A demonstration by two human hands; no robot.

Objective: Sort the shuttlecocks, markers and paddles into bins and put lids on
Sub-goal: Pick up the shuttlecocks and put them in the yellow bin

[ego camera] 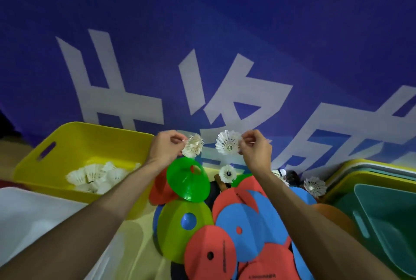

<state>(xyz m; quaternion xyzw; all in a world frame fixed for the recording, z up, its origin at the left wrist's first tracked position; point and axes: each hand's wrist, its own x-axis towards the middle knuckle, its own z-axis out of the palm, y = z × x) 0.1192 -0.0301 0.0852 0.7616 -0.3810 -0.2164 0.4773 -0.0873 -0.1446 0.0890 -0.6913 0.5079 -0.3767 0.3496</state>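
My left hand point(165, 148) pinches a white shuttlecock point(193, 145) by its feathers, above the pile. My right hand point(255, 150) pinches a second white shuttlecock point(227, 145) the same way, cork toward me. Below them lies a heap of disc markers: a bright green one point(188, 180) tilted on top, a lime one point(184, 228), red point(209, 255) and blue point(243, 228) ones. Two loose shuttlecocks point(227, 173) point(315, 186) rest on the heap. The yellow bin point(74, 135) at left holds several shuttlecocks point(94, 177).
A white bin or lid point(29, 210) sits at lower left. Stacked yellow, white and teal bins point(382, 207) stand at right. A blue banner point(202, 32) with large white characters rises behind everything. An orange disc point(333, 214) lies beside the teal bin.
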